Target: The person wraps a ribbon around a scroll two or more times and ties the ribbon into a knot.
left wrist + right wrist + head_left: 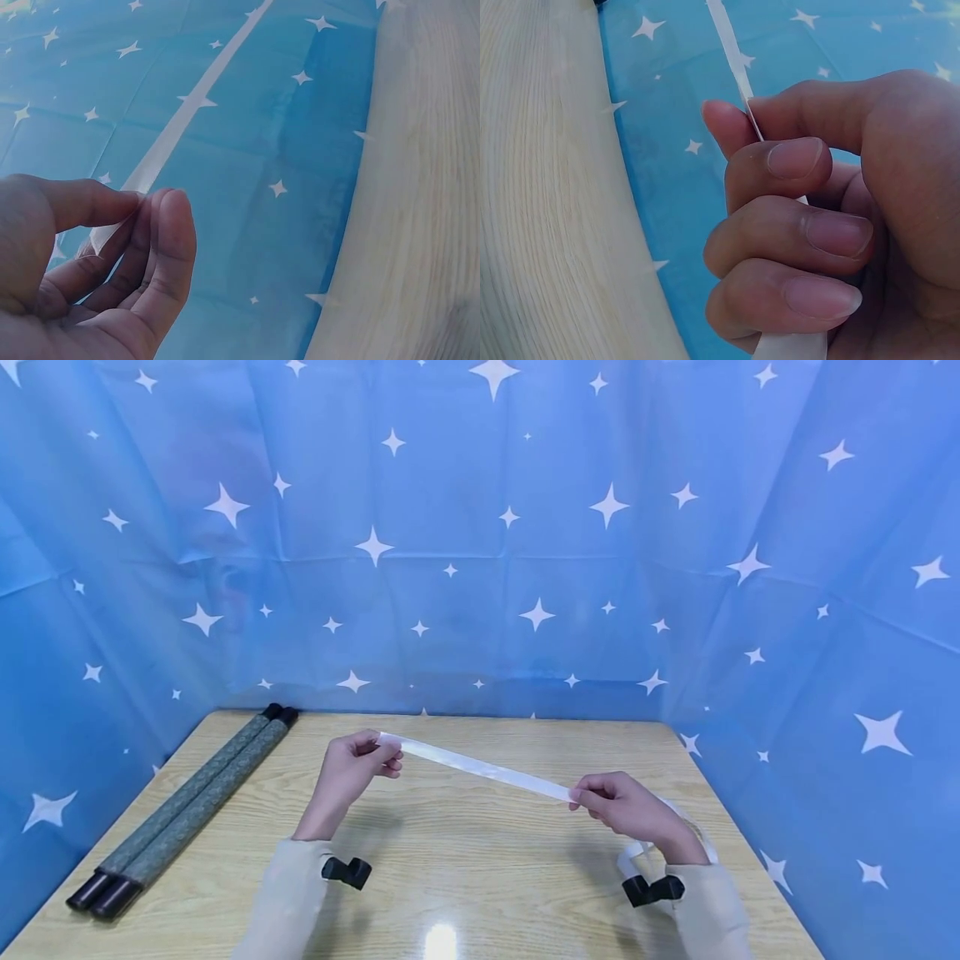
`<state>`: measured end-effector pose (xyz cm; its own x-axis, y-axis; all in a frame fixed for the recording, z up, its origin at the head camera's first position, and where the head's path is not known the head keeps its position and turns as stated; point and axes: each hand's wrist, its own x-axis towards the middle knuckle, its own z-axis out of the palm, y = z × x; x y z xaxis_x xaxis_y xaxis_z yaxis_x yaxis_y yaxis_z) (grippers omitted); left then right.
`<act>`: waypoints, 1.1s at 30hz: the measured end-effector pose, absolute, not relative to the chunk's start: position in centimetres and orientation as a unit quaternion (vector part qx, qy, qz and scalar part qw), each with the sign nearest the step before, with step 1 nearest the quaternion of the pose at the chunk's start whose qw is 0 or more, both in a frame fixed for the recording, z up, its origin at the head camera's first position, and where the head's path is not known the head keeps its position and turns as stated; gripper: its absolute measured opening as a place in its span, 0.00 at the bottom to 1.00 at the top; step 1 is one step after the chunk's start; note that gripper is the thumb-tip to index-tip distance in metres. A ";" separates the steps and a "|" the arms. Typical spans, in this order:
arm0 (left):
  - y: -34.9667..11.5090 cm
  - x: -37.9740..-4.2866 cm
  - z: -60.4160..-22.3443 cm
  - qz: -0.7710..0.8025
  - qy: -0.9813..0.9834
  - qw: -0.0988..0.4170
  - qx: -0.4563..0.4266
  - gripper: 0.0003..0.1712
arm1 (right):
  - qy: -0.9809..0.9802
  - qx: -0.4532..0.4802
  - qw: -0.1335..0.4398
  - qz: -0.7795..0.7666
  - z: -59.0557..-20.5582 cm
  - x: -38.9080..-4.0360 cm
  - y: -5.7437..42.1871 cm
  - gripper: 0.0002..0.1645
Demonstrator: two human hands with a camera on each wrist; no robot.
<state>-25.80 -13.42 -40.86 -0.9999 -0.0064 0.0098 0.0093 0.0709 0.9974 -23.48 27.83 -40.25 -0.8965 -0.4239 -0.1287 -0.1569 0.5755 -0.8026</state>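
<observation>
Firstly, one blue star-printed curtain [450, 485], which hangs behind and at both sides; one wood-grained table [480, 877]; one pair of grey-green rods [206, 806], dark-ended, which lie side by side on the table's left part, pointing from near left to far right; one left hand [360, 764] and one right hand [626, 810], both raised, the left nearer the rods; one narrow white ribbon [480, 767], which runs nearly straight between the hands, over the table; from the left grip it lies to the right, its long axis crosswise and slanting down the head view, at an angle to the rods.

Smaller particulars: left grip, thumb and finger together, pinches the ribbon near its end; right grip pinches it farther along, other fingers curled, a tail emerging below them; white loops show by the right wrist; their full course is hidden.
</observation>
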 end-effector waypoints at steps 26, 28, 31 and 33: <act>-17.7 -25.9 -39.8 -0.671 -0.738 0.039 0.054 0.16 | 0.899 -0.162 0.117 -0.389 -40.1 -23.6 29.8 0.17; -18.1 -25.8 -39.7 -0.672 -0.737 0.043 0.055 0.16 | 0.900 -0.158 0.116 -0.388 -40.2 -23.7 29.9 0.17; -18.7 -25.8 -39.5 -0.672 -0.737 0.048 0.055 0.16 | 0.903 -0.153 0.112 -0.385 -40.3 -23.8 30.2 0.17; -19.0 -25.8 -39.4 -0.673 -0.736 0.049 0.057 0.16 | 0.905 -0.150 0.109 -0.383 -40.4 -23.8 30.4 0.16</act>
